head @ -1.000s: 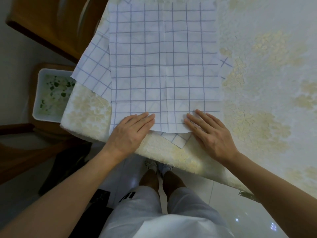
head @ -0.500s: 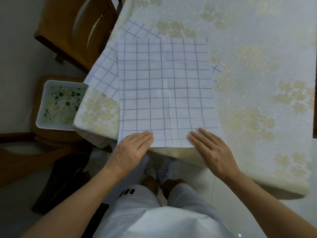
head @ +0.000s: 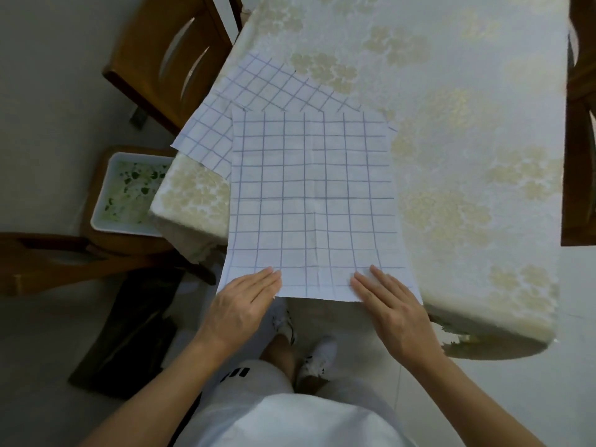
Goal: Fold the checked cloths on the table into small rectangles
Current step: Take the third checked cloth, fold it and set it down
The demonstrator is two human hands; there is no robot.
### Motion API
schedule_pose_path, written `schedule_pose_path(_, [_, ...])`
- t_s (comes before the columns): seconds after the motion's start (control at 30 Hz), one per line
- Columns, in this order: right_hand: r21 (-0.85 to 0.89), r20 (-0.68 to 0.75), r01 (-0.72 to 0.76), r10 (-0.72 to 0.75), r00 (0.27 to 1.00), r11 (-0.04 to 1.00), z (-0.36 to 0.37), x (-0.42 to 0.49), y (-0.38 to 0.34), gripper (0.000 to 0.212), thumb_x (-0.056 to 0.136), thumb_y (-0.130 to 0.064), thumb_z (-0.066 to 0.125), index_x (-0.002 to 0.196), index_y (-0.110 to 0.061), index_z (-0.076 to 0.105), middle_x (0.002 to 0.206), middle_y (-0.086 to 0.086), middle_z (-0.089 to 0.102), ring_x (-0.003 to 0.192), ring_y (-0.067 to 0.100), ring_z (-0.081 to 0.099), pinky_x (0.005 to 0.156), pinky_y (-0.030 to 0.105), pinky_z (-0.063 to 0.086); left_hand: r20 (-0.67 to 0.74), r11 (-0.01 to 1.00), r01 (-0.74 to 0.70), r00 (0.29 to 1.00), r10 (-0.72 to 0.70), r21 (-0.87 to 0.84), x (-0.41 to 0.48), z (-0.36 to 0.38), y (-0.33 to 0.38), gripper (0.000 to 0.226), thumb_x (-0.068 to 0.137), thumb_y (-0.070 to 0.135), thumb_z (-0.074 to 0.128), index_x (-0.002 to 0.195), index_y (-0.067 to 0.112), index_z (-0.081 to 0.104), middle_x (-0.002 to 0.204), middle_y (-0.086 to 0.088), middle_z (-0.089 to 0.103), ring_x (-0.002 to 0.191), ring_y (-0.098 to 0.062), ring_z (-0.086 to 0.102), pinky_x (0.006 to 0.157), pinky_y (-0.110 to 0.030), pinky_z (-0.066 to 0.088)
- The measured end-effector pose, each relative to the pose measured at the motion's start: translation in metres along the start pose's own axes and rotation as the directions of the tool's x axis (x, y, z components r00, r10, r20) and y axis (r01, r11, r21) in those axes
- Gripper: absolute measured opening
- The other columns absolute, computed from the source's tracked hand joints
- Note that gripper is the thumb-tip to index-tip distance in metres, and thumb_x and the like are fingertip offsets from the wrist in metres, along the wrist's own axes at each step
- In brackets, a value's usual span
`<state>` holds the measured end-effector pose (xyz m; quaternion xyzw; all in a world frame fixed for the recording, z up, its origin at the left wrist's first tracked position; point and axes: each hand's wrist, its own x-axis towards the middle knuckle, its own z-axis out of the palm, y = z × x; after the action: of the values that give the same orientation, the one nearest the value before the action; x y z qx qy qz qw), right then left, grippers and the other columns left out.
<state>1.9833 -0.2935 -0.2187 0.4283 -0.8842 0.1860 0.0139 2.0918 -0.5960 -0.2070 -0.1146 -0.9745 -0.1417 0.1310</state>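
Observation:
A white cloth with blue checks [head: 309,195] lies spread flat on the table [head: 467,156], and its near edge reaches out past the table's front edge. My left hand [head: 238,308] grips the near left corner and my right hand [head: 393,308] the near right corner. On both, the fingers lie flat on top and the thumbs are hidden below. A second checked cloth [head: 267,85] lies askew underneath and sticks out at the far left.
The table wears a cream flowered cover. A wooden chair [head: 167,59] stands at the far left and another [head: 580,124] at the right edge. A white tray of green bits [head: 129,191] sits on a stool at the left. A dark mat [head: 129,333] lies on the floor.
Both hands have drawn the top cloth toward me, so its near edge now overhangs the table front. The view has pulled back and shows more of the table.

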Motion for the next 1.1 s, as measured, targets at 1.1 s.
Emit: schedule_pose_path(1.1, [-0.094, 0.134, 0.021, -0.009, 0.991, 0.995, -0.021, 0.267, 0.120, 0.040, 0.104, -0.021, 0.045, 0.142, -0.013, 0.055, 0.147, 0.007, 0.053, 0.144, 0.029, 0.040, 0.112, 0.050, 0.040, 0.099, 0.984, 0.060, 0.992, -0.078, 0.169, 0.208, -0.007, -0.162, 0.039, 0.098, 0.017, 0.041, 0.120, 0.003, 0.069, 0.125, -0.016, 0.068, 0.117, -0.028, 0.065, 0.100, -0.041, 0.050])
